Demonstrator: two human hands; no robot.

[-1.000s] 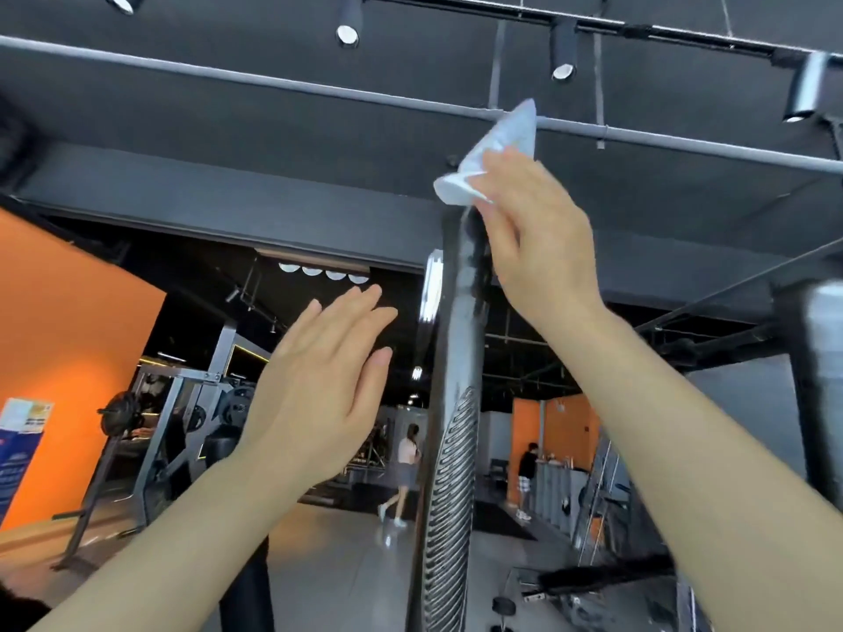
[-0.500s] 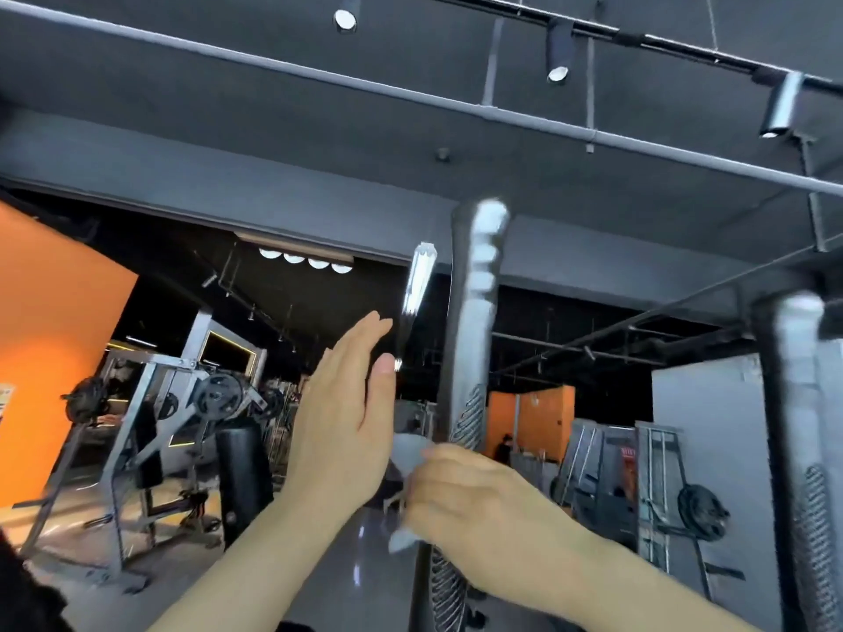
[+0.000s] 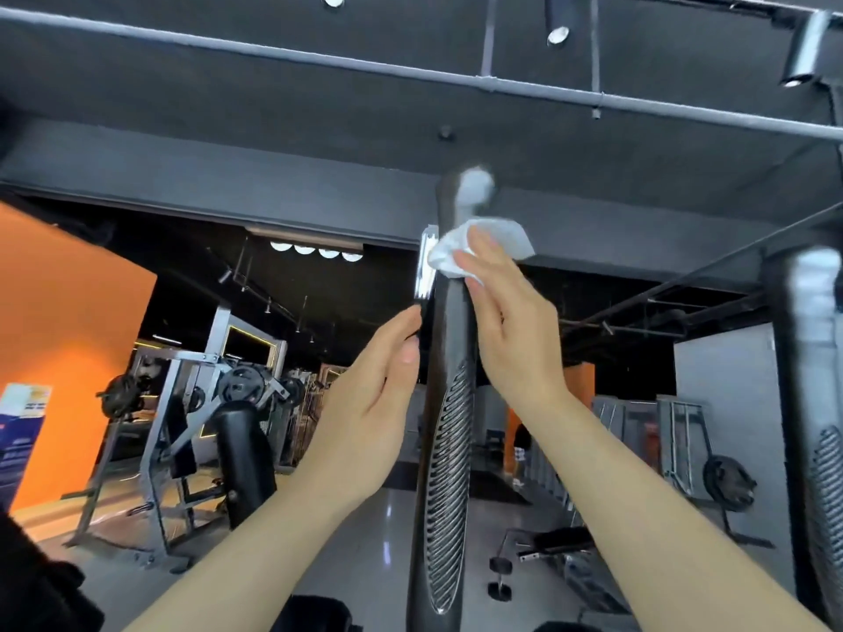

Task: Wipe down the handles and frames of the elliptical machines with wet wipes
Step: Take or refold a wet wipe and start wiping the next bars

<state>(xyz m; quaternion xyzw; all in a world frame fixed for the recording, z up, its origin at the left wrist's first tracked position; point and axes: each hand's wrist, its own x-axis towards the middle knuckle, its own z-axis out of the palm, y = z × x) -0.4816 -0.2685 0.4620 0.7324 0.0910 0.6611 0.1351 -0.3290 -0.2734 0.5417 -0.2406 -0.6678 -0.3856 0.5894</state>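
Right hand (image 3: 511,330) presses the wet wipe (image 3: 474,248) on the handle (image 3: 449,403) near its top edge — left hand (image 3: 369,403), at 9 o'clock of it, flat and holding nothing.

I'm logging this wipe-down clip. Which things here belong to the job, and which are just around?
In the job: wet wipe, centre handle, right hand, left hand, second handle.
Just around: weight rack, black roller pad, flat bench.

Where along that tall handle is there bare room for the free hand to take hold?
The ribbed stretch of the handle below both hands is bare. Near the top is crowded: the right hand presses the wipe there, and the left hand hovers just left of it.
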